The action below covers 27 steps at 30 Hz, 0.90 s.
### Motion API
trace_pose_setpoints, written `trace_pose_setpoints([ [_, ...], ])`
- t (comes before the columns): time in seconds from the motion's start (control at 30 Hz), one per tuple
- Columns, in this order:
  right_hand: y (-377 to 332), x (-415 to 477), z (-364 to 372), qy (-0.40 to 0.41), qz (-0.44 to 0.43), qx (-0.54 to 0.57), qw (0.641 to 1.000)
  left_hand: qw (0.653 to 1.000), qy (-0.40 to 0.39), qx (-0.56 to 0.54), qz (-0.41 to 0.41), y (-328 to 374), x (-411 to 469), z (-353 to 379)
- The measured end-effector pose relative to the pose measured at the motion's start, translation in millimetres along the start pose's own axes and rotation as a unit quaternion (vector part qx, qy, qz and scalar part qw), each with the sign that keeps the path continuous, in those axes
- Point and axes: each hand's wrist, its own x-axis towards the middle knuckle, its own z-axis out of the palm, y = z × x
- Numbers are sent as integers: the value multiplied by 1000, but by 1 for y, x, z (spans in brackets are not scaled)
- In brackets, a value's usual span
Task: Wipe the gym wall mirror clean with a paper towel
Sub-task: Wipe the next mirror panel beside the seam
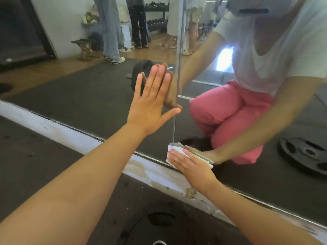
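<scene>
I see the right fingers (178, 156) laid out straight, pressing a folded paper towel (172, 149) flat against the mirror (85, 96). The towel sits low on the glass, just above the bottom edge, at the foot of a vertical seam (179, 64). The right hand (193, 167) grips nothing; it only pushes. Higher and to the left, my view shows the left hand (150, 106) spread open, palm on the glass beside the same seam. Below the mirror runs a white baseboard (53, 127) with chipped paint, then dark rubber flooring (35, 165) with a black weight plate (159, 225) lying on it. The glass reflects a wooden floor, standing legs and a dumbbell rack (155, 16).
</scene>
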Motion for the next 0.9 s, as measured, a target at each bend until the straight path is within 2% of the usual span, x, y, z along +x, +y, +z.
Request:
trace_pose_setpoints([
  [0.13,-18,-10,13,-53,-44,14,998,1000,0,10,-4,3,1,-3],
  [0.3,-12,-15,10,-69,-60,13,996,1000,10,20,-7,2,1,1],
  [0.37,0,-20,4,-43,-63,-10,997,999,13,31,-5,1,0,3],
  [0.47,34,-38,2,79,-12,-43,996,999,18,40,-8,1,-1,6],
  [0.53,71,-52,-10,171,52,-13,984,999,18,48,-9,0,0,5],
  [0.63,128,-72,-37,242,124,66,960,999,12,42,-17,5,-1,-2],
  [0.77,138,-80,-48,243,154,62,956,998,23,-17,-62,31,-11,-15],
  [0.9,112,-80,-29,210,150,23,966,998,39,-25,39,65,-4,-21],
])
